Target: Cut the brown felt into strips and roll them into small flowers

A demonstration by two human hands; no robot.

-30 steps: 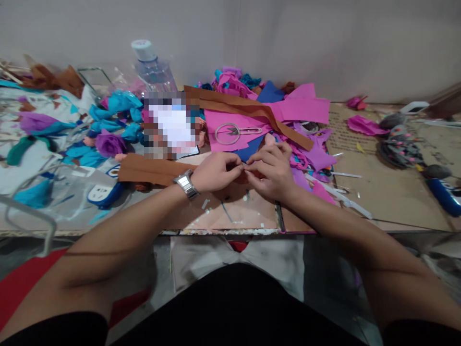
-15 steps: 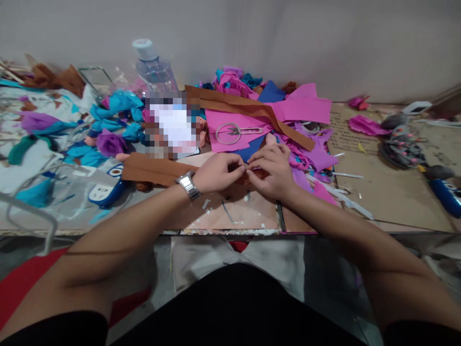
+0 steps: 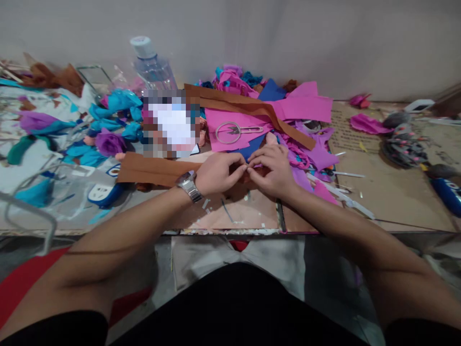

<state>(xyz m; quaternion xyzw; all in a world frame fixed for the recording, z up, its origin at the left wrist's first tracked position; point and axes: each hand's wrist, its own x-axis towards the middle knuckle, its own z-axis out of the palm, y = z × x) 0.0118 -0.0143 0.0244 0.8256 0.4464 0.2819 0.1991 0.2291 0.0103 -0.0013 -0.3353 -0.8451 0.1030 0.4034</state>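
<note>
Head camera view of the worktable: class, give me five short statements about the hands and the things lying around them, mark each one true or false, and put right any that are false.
1. A metal watch is worn on the wrist of the left hand. True.
2. The snips are gripped in the right hand. False: they lie on the pink paper beyond the hands.
3. A long brown strip lies across the pink paper. True.
4. The clear bottle stands without its cap. False: the white cap is on it.
5. The two hands are close together at the fingertips. True.
</note>
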